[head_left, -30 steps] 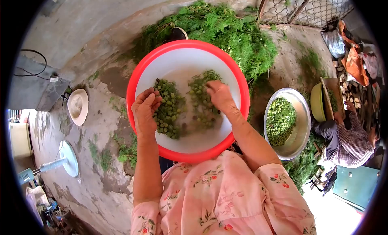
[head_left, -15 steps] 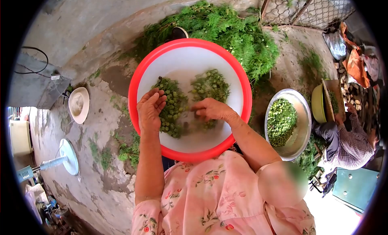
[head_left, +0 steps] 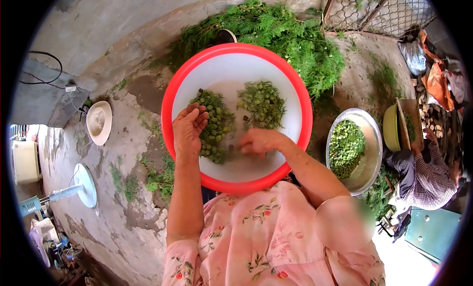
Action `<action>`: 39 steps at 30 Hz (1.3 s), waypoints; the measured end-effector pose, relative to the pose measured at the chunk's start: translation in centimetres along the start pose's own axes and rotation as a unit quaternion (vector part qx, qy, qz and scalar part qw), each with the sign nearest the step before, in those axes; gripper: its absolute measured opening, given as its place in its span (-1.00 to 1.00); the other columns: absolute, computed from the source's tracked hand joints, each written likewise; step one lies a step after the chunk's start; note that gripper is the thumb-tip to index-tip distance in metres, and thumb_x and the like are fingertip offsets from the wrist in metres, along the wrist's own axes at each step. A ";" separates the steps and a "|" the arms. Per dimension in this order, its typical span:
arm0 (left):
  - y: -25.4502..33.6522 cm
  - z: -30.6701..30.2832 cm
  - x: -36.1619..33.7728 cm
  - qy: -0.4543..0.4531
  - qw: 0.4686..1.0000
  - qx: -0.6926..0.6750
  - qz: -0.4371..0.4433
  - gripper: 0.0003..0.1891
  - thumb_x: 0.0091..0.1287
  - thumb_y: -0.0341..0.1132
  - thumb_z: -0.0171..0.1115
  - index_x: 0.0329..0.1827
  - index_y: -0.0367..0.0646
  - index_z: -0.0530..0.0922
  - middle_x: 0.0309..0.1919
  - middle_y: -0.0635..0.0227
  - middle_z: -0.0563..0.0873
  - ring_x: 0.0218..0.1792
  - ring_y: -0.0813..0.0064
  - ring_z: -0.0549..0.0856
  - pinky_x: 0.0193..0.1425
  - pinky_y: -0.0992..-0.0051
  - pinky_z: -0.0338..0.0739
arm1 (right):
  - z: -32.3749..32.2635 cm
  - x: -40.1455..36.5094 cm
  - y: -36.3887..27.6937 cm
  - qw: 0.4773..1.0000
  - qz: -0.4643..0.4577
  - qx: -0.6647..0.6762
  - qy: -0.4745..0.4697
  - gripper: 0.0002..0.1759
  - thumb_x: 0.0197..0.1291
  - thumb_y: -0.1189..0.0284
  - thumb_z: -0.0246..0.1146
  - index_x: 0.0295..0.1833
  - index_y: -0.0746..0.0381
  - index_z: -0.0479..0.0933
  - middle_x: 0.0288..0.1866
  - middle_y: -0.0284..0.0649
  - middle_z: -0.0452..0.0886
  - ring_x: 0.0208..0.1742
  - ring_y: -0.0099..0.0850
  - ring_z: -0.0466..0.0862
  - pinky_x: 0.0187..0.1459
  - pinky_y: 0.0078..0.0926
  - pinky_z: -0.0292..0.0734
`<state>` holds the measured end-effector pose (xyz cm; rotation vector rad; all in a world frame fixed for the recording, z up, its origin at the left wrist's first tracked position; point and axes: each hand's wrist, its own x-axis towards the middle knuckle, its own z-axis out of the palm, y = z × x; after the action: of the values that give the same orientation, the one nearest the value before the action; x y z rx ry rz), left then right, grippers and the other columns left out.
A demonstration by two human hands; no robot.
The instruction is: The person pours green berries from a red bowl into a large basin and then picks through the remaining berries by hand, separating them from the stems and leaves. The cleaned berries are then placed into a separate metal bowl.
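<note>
Red-rimmed basin [head_left: 236, 67], green clusters [head_left: 263, 105], left fingers [head_left: 200, 120]

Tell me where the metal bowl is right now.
In the head view, the metal bowl is on the right side of the picture, between the red-rimmed basin and the yellow-green tub.

We can read no text, label, brand, number or sign on anything in view, whether close in front of us or farther off.
</note>
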<state>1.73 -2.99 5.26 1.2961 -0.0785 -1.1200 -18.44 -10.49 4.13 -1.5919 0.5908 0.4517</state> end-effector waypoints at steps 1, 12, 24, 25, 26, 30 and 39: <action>0.0 0.0 -0.1 -0.002 1.000 0.000 0.000 -0.80 0.28 -0.44 0.13 -0.05 -0.24 0.53 -0.26 0.28 0.69 -0.31 0.50 0.67 -0.24 0.56 0.56 | 0.4 0.1 -0.2 0.997 -0.001 -0.074 -0.039 -0.66 0.18 0.45 0.11 0.08 0.27 0.50 -0.26 -0.15 0.62 -0.41 -0.42 0.63 -0.46 -0.43 0.59; 0.0 -0.1 0.0 -0.008 1.000 -0.007 -0.004 -0.79 0.27 -0.44 0.13 -0.05 -0.26 0.53 -0.28 0.28 0.69 -0.32 0.50 0.68 -0.26 0.57 0.56 | -1.3 1.4 3.2 0.852 -0.109 -0.061 0.508 -0.84 0.08 0.51 0.19 -0.19 0.27 0.52 -0.28 0.06 0.56 -0.19 0.04 0.55 -0.18 -0.20 0.47; 0.0 0.1 0.0 0.008 1.000 0.003 -0.011 -0.79 0.28 -0.45 0.12 -0.04 -0.24 0.53 -0.25 0.26 0.68 -0.31 0.49 0.67 -0.23 0.56 0.56 | -0.2 0.3 1.1 0.989 0.017 0.074 0.123 -0.77 0.16 0.47 0.13 -0.12 0.34 0.56 -0.46 -0.18 0.59 -0.55 -0.43 0.61 -0.52 -0.47 0.51; 0.0 0.1 0.0 0.010 1.000 0.005 -0.011 -0.79 0.28 -0.45 0.12 -0.04 -0.24 0.53 -0.25 0.26 0.68 -0.31 0.49 0.67 -0.23 0.56 0.56 | 0.2 0.3 1.0 0.995 0.032 0.042 0.088 -0.77 0.16 0.45 0.14 -0.12 0.33 0.56 -0.46 -0.17 0.59 -0.55 -0.41 0.61 -0.51 -0.45 0.51; 0.0 0.1 -0.1 0.011 1.000 0.006 -0.010 -0.79 0.28 -0.45 0.12 -0.04 -0.24 0.53 -0.25 0.27 0.68 -0.31 0.49 0.67 -0.23 0.56 0.56 | 0.4 0.4 0.8 0.997 0.046 0.010 0.053 -0.77 0.17 0.43 0.14 -0.13 0.32 0.57 -0.46 -0.17 0.60 -0.54 -0.40 0.62 -0.50 -0.44 0.52; -0.2 -0.1 0.0 0.012 1.000 0.013 -0.007 -0.79 0.28 -0.44 0.12 -0.04 -0.24 0.53 -0.25 0.29 0.68 -0.31 0.50 0.67 -0.22 0.56 0.55 | 0.5 0.7 1.3 0.979 0.016 -0.193 0.067 -0.77 0.14 0.36 0.17 -0.19 0.28 0.59 -0.31 -0.01 0.62 -0.26 -0.13 0.64 -0.19 -0.29 0.53; -0.6 0.2 0.1 0.013 0.979 0.149 0.139 -0.78 0.27 -0.44 0.13 -0.03 -0.24 0.54 -0.20 0.27 0.68 -0.22 0.47 0.66 -0.19 0.56 0.54 | -0.1 0.5 0.7 0.972 0.025 -0.143 0.185 -0.80 0.09 0.42 0.17 -0.26 0.33 0.58 -0.34 0.06 0.57 -0.21 -0.07 0.61 -0.15 -0.25 0.49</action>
<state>1.33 -3.09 4.79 1.5124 -0.4090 -0.8722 -18.52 -10.69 3.31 -1.9607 0.8801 0.2840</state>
